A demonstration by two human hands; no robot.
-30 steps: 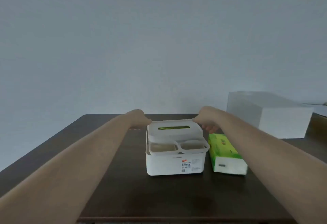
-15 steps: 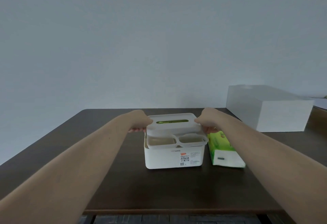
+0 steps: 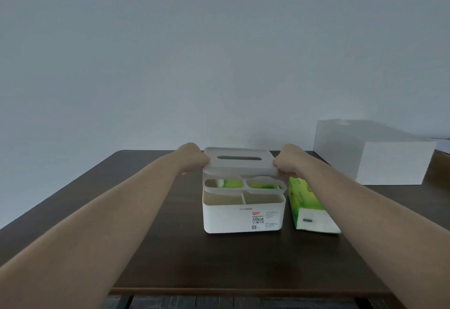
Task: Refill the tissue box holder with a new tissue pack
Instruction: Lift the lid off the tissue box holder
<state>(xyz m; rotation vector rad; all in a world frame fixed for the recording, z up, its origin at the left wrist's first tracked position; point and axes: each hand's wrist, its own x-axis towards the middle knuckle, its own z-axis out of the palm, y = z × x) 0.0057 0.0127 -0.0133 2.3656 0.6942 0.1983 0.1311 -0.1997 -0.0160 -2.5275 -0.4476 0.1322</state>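
A white tissue box holder [image 3: 243,216] stands in the middle of the dark table [image 3: 170,247], label facing me. Its white lid [image 3: 239,163], with a long slot and two round openings at the front, is raised off the holder. My left hand [image 3: 193,158] grips the lid's left end and my right hand [image 3: 287,163] grips its right end. Through the front openings I see a green pack [image 3: 232,183] inside the holder. A new green and white tissue pack [image 3: 308,205] lies on the table just right of the holder.
A large white box [image 3: 372,152] stands at the table's back right. A plain wall rises behind the table. The table's front edge [image 3: 243,290] runs below my forearms.
Both hands have lifted the lid up off the holder; a gap now shows between lid and body, and the green pack inside is visible.
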